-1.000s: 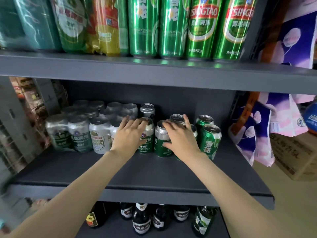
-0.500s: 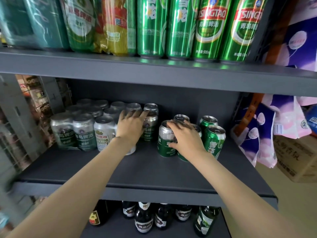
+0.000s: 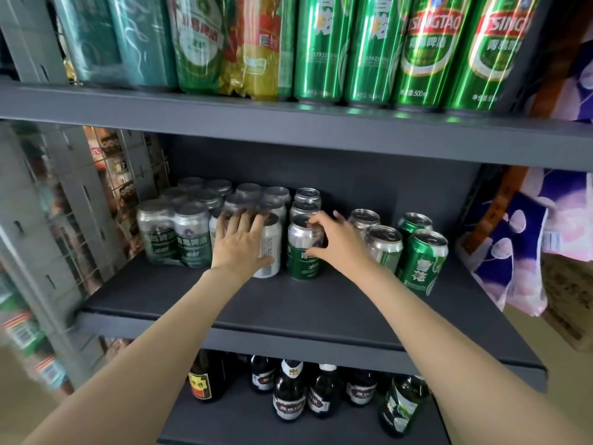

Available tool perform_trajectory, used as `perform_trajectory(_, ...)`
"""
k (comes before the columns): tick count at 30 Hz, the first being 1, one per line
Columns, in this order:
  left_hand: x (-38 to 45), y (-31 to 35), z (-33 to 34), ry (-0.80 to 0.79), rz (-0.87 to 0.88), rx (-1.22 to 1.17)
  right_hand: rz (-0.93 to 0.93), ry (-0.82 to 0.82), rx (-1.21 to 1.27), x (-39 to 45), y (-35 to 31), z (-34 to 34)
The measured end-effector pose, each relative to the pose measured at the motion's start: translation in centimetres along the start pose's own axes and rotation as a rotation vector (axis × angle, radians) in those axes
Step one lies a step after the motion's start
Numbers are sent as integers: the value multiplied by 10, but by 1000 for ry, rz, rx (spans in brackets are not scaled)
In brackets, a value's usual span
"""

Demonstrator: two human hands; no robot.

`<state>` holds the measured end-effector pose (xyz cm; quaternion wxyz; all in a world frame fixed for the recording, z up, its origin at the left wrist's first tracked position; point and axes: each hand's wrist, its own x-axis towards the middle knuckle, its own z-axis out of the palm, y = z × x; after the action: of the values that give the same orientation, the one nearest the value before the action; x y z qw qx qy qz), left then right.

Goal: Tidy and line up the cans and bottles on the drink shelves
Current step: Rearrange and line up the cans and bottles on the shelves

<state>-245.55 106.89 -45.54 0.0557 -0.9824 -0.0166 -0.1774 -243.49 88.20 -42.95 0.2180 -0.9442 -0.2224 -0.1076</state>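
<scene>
On the middle shelf (image 3: 288, 313), you have a wrapped pack (image 3: 173, 232) at the left. Just right of it stands a can (image 3: 269, 248), with your left hand (image 3: 240, 248) flat against its front. Right of that, 3 cans run front to back; your right hand (image 3: 337, 242) holds the front can (image 3: 303, 248). Farther right stand 4 more cans (image 3: 420, 258). Tall cans (image 3: 369, 49) line the top shelf; bottles (image 3: 288, 393) stand below.
</scene>
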Motion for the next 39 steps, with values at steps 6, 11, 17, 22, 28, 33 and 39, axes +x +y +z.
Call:
perform_trajectory(6, 3, 1, -13, -114, 12, -49, -10, -63, 87, 17, 3, -24)
perform_trajectory(11, 1, 0, -13, -126, 12, -56, 41, 53, -10, 15, -12, -11)
perform_trajectory(17, 1, 4, -23, -150, -28, -112, 14, 120, -209, 1, -20, -9)
perform_trajectory(22, 3, 26, -24, -120, 129, -216, 21, 179, -252, -25, 24, -61)
perform_trajectory(28, 1, 50, -18, -106, 60, -66, 163, -91, -363, -46, 58, -73)
perform_trajectory(33, 1, 50, -15, -71, 63, -51, 185, -23, -293, -42, 51, -58)
perform_trajectory(39, 1, 49, -13, -57, 64, -47, 180, -6, 165, -32, 45, -48)
